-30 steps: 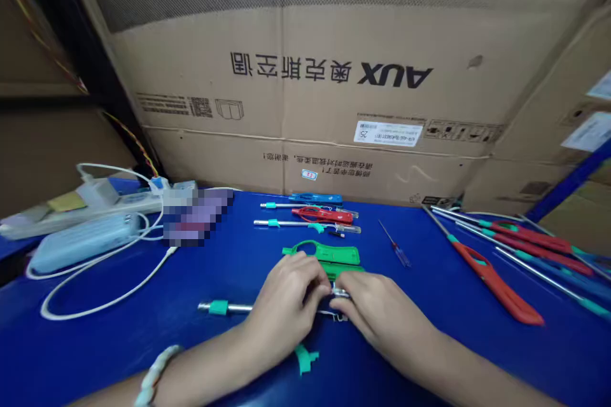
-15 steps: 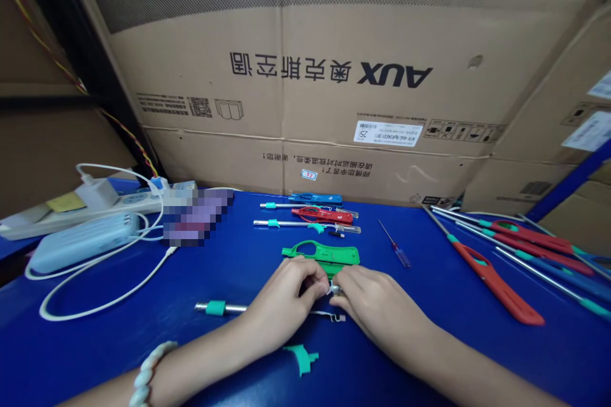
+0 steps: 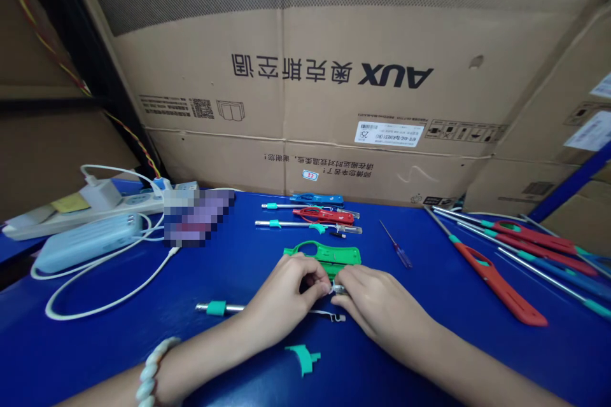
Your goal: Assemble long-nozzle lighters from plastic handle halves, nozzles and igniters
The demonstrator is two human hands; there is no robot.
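My right hand (image 3: 379,299) is closed around a small clear lighter fuel tank (image 3: 339,290), mostly hidden by the fingers. Thumb and finger of my left hand (image 3: 291,286) pinch the white end of that tank. Just beyond the hands lie green lighter handle shells (image 3: 329,255). A metal lighter tube (image 3: 233,309) with a teal collar (image 3: 216,308) passes behind my left wrist. Its white wire ends at a small pale piece (image 3: 338,318) below the hands. Nearer to me is a loose teal trigger (image 3: 305,359).
Behind are a red lighter shell (image 3: 329,215), a blue one (image 3: 319,200) and their tubes. A screwdriver (image 3: 397,245) lies right of centre. Several assembled lighters (image 3: 501,283) lie at the right. A power bank (image 3: 88,241), cables and a power strip (image 3: 143,203) occupy the left. Cardboard (image 3: 315,25) stands behind.
Both hands stay almost in place, still together on the clear tank. The tank shows slightly more between the fingers. The whole view has shifted very slightly.
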